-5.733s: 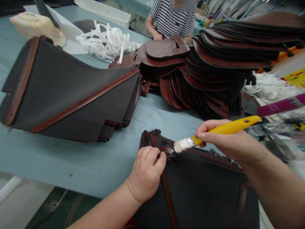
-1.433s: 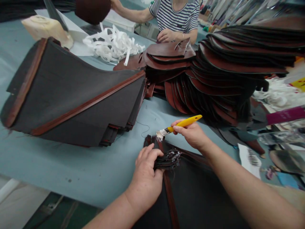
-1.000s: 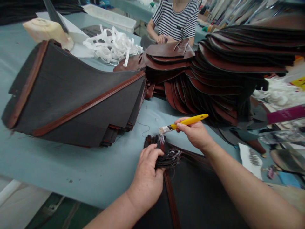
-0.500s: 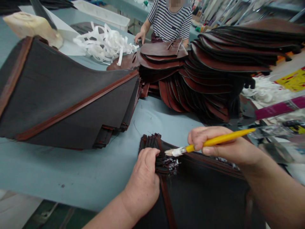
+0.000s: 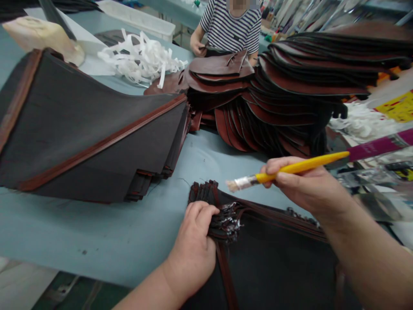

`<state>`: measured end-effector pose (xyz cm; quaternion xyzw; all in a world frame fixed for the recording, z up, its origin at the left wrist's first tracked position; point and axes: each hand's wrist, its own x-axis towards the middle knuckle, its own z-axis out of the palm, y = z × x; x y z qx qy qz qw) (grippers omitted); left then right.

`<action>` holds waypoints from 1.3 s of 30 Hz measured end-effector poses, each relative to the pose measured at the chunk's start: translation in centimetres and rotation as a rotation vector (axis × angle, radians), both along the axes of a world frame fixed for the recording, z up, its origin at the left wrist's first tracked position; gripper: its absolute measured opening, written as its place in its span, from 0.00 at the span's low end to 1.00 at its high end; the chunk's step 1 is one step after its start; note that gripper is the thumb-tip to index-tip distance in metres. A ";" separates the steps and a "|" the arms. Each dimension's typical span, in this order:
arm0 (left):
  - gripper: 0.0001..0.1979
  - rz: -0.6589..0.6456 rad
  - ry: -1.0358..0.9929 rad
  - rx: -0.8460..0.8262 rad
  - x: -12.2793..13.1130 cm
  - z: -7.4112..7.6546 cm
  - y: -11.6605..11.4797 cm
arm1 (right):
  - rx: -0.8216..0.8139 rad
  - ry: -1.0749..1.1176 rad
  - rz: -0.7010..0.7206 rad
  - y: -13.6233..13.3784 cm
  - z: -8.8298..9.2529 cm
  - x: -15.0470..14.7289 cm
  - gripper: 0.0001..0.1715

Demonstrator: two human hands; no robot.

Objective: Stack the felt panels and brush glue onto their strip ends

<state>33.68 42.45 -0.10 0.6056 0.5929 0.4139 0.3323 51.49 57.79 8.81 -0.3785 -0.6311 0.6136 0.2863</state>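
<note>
A yellow-handled paintbrush (image 5: 297,167) is pinched in my right hand (image 5: 301,183), its pale bristles coated white and raised just above the work. Below it lies a stack of dark leather pieces (image 5: 274,258) with reddish-brown seams. My left hand (image 5: 195,245) grips the notched edge of this stack, fingers curled over the layers. White, glue-like smears (image 5: 230,219) mark the layered edges beside my left fingertips. The undersides of the layers and the tips of some left fingers are hidden.
Another stack of dark panels (image 5: 97,129) lies at left. Brown leather flaps (image 5: 290,94) are piled at the back right. White strips (image 5: 145,58) and a yellowish block (image 5: 45,41) sit behind on the table (image 5: 80,232). A person in a striped shirt (image 5: 230,28) works opposite.
My right hand has lifted the paintbrush up and slightly right, off the leather edges. My left hand stays nearly in place. The person opposite has drawn a hand in and holds something dark.
</note>
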 end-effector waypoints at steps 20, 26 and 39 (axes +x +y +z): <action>0.17 -0.115 0.179 -0.266 -0.4 2.2 2.7 | -0.076 -0.162 -0.118 0.6 -8.7 -3.1 0.10; 0.17 -0.075 0.070 -0.280 -0.3 1.9 2.9 | 0.016 -0.108 -0.262 1.7 -8.7 -2.1 0.11; 0.18 -0.020 -0.146 -0.263 0.1 0.8 2.1 | -0.210 0.050 0.055 1.3 -6.5 0.0 0.13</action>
